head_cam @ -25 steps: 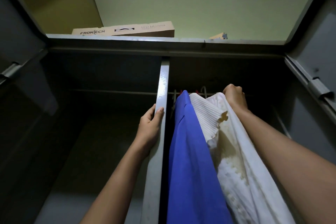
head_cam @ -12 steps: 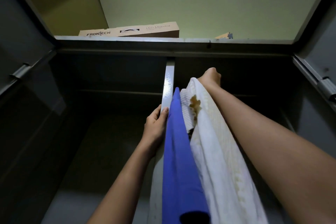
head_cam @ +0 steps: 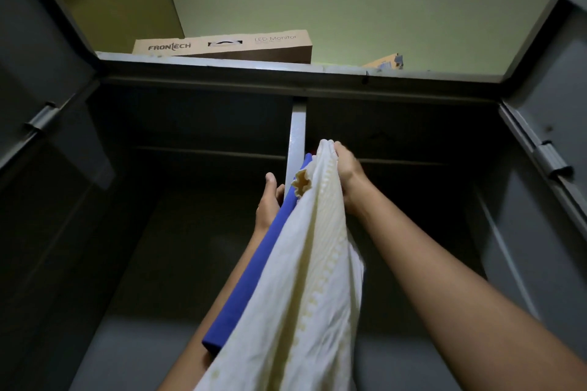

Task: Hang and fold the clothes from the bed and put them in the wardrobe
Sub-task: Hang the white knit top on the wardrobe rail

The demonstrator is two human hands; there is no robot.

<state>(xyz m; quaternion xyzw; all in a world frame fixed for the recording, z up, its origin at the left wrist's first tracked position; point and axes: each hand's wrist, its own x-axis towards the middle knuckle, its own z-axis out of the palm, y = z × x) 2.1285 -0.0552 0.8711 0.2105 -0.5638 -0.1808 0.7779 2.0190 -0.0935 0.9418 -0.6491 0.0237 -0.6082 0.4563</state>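
The cream-white ribbed cloth garment point(head_cam: 305, 263) with scalloped trim hangs before the open dark grey metal wardrobe point(head_cam: 190, 81). Its top is bunched in the curled fingers of the right hand point(head_cam: 346, 171), just right of the upright grey centre divider point(head_cam: 298, 127) and near the thin hanging rail point(head_cam: 206, 152). Against its left side lies a long bright blue fabric garment point(head_cam: 254, 273); behind that the left hand point(head_cam: 268, 203) is raised beside the divider, fingers hidden, so I cannot tell whether it grips anything, and a flat brown cardboard box point(head_cam: 222, 45) printed FRONTECH lies on the wardrobe's top.
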